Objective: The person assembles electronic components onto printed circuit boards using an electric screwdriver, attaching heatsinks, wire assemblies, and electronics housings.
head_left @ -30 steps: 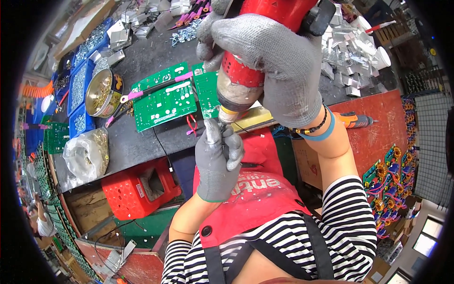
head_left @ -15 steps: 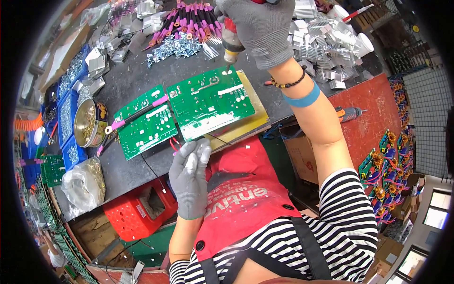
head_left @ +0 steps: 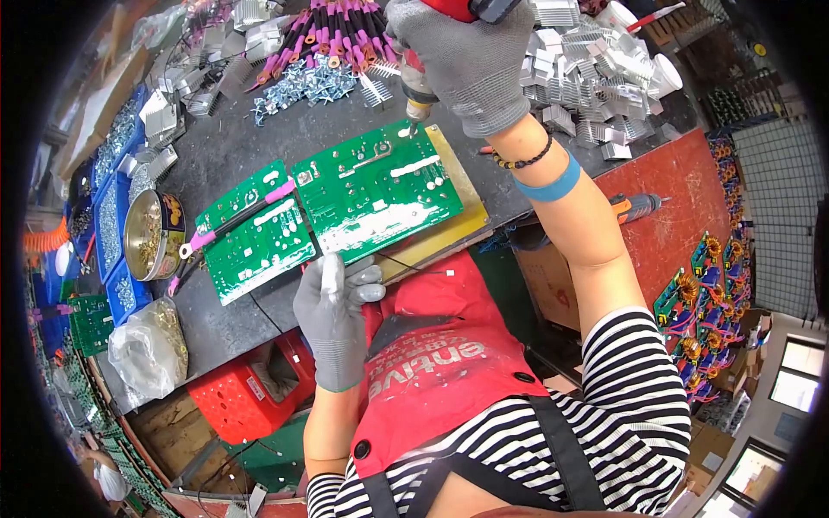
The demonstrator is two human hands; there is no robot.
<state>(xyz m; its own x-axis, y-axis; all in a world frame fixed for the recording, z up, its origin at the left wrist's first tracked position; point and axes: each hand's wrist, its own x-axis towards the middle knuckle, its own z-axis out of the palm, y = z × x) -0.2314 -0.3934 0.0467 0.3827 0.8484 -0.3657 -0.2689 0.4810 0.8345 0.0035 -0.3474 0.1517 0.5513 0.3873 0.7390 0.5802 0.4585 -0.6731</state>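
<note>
My right hand [head_left: 471,65], in a grey glove, is wrapped around a red power screwdriver [head_left: 418,85]. Its tip points down at the far right corner of a large green circuit board [head_left: 371,194]. This board rests tilted on a yellow plate [head_left: 471,194]. At the board's near left corner is my left hand [head_left: 332,315], also gloved, one digit stretched up to the edge and the others loosely bent apart from it; nothing shows in it. Left of the large board lies a smaller green board [head_left: 259,250], with a black cable with pink ends [head_left: 242,217] across it.
Silver screws [head_left: 306,89], black-and-pink cables [head_left: 345,30] and heat sinks [head_left: 596,78] lie behind. On the left are a round tin [head_left: 155,235], blue bins [head_left: 108,229] and a plastic bag [head_left: 148,345]. Another power tool [head_left: 639,209] lies on the red surface at right.
My left hand has shifted slightly left, its fingers spreading at the board's near corner. The view has shifted slightly; the screwdriver stays at the same board corner.
</note>
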